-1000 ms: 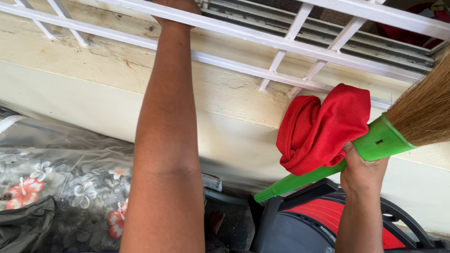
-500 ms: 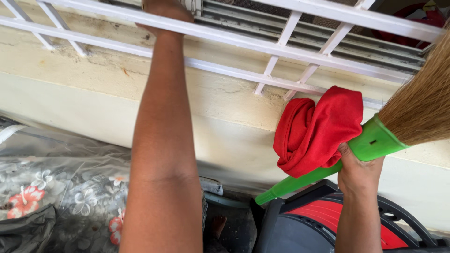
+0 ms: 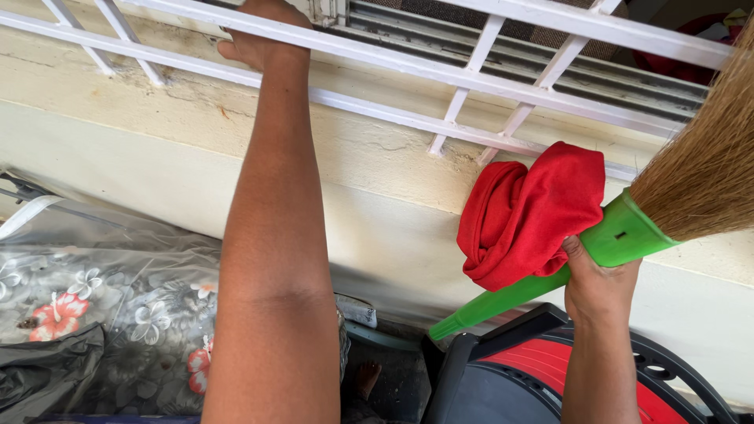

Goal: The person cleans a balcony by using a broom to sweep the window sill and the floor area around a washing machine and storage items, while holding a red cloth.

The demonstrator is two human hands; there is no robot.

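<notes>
We see a broom (image 3: 628,235) with a bright green handle and a bunch of straw-coloured bristles. It is tilted, with the bristles up at the right edge and the end of the handle pointing down to the left. A red cloth (image 3: 530,212) is bunched up in soft folds and rests against the green handle, near the bristles. A white metal window grill (image 3: 393,63) runs across the top. Its bars look a bit dusty, but we cannot be sure.

Cream wall (image 3: 157,149) — white window grille (image 3: 471,78)
</notes>
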